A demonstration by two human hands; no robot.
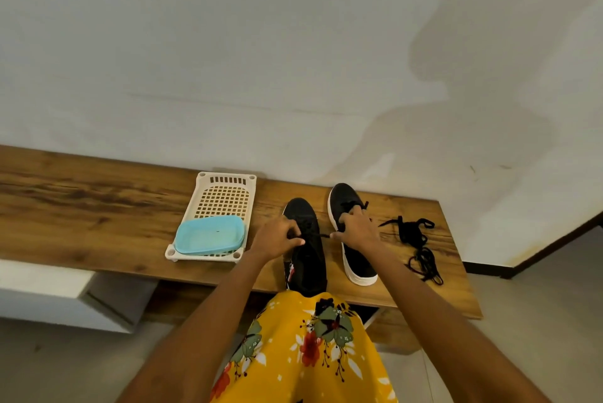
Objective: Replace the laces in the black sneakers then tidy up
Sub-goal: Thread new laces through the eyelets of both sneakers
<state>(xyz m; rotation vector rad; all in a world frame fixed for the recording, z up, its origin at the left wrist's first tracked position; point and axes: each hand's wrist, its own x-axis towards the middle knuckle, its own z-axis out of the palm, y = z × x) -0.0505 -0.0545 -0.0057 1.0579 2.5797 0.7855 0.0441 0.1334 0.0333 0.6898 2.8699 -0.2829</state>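
Left hand [277, 237] and right hand [355, 233] pinch lace [324, 235] over left sneaker [306, 259]; second sneaker [350, 239] right of it, loose laces [416, 241] farther right.

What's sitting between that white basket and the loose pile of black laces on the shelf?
In the head view, the two black sneakers lie between the white basket and the loose laces, with the left hand and right hand working on them.

Two black sneakers [306, 249] with white soles and loose black laces [414, 239] are lying on the brown wood-grain counter [81, 207]. A pale blue lid [210, 236] is sitting in a cream lattice basket [225, 189]; the yellow dress [303, 350] is showing red and green flowers.
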